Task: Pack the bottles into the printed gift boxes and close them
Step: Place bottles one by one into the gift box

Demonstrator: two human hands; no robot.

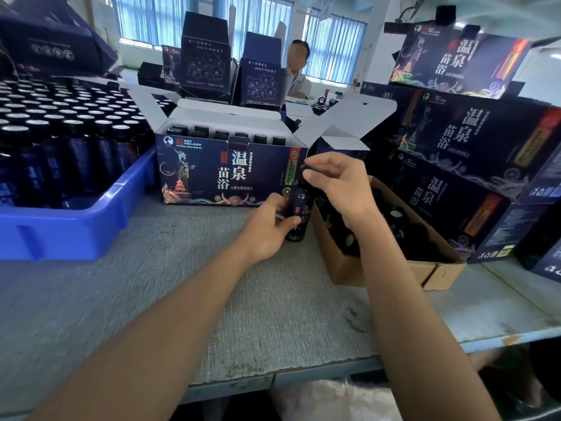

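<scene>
A dark printed gift box stands open on the table, its white flaps raised and a row of black-capped bottles inside. Just right of its front corner, a dark blue bottle stands upright on the table. My left hand grips the bottle's body from the left. My right hand is above it, thumb and fingers pinching a small black cap over the bottle's neck.
A blue crate full of capped bottles fills the left. A brown cardboard box of black caps sits at the right. Closed gift boxes are stacked behind it. More open boxes and a seated person are at the back.
</scene>
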